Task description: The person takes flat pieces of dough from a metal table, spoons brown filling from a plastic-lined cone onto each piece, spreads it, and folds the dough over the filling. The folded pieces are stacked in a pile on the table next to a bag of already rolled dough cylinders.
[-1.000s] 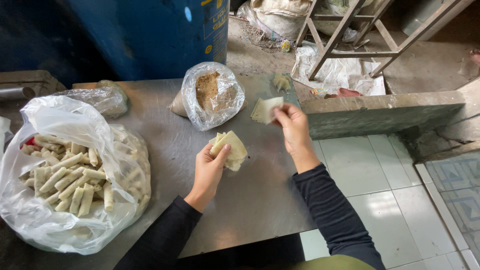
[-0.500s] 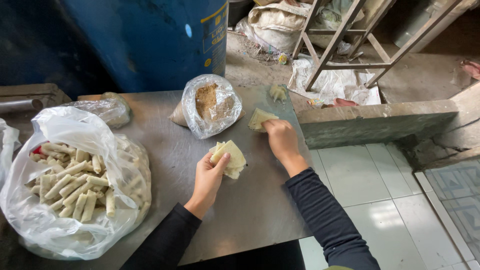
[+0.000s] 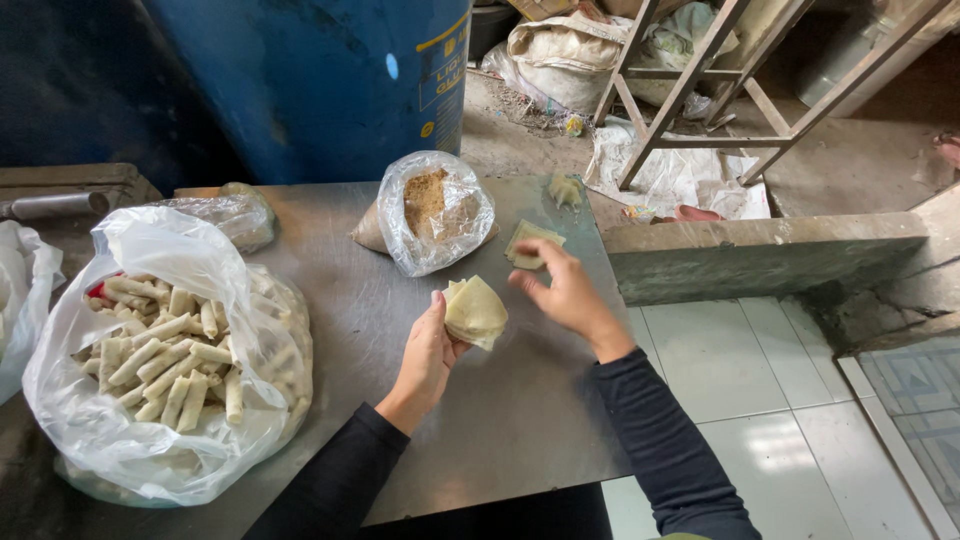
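Observation:
My left hand rests on the metal table and holds a pale folded dough wrapper upright by its lower edge. My right hand hovers just right of it, fingers apart, its fingertips close to a small stack of flat wrappers lying on the table. A clear bag of brown crumbly filling stands open behind the wrapper. At the left, a big clear plastic bag holds several finished pale rolls.
A crumpled dough scrap lies near the table's far right corner. Another plastic bag sits at the back left. A blue drum stands behind the table, with a concrete ledge and a metal frame to the right.
My right hand drew back from the far wrappers toward the wrapper in my left hand. My left hand kept its hold, barely moving.

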`<action>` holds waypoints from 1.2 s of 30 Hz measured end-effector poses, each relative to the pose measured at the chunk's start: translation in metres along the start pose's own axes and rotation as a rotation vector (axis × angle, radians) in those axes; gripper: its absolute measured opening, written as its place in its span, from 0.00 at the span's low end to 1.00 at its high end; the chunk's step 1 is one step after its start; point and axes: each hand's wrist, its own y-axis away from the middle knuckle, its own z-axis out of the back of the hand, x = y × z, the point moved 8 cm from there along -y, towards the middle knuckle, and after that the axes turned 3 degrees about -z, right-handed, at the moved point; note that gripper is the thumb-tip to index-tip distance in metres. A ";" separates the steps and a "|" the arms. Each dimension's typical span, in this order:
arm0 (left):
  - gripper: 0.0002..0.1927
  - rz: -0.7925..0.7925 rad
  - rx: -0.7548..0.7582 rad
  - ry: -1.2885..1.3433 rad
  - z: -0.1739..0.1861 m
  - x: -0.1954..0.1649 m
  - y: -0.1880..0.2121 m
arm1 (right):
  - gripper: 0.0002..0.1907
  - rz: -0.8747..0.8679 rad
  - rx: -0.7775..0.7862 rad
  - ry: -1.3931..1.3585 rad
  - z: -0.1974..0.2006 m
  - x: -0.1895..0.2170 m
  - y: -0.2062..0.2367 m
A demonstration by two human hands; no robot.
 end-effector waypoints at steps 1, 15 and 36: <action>0.24 -0.014 0.022 -0.022 -0.002 0.000 -0.001 | 0.21 -0.034 0.105 -0.029 -0.007 0.007 0.002; 0.19 -0.005 0.035 -0.061 -0.004 0.003 -0.001 | 0.07 -0.579 -0.114 -0.904 -0.026 -0.124 0.016; 0.19 0.011 0.027 -0.069 -0.003 0.005 0.001 | 0.15 -0.008 -0.088 0.540 -0.001 -0.065 0.008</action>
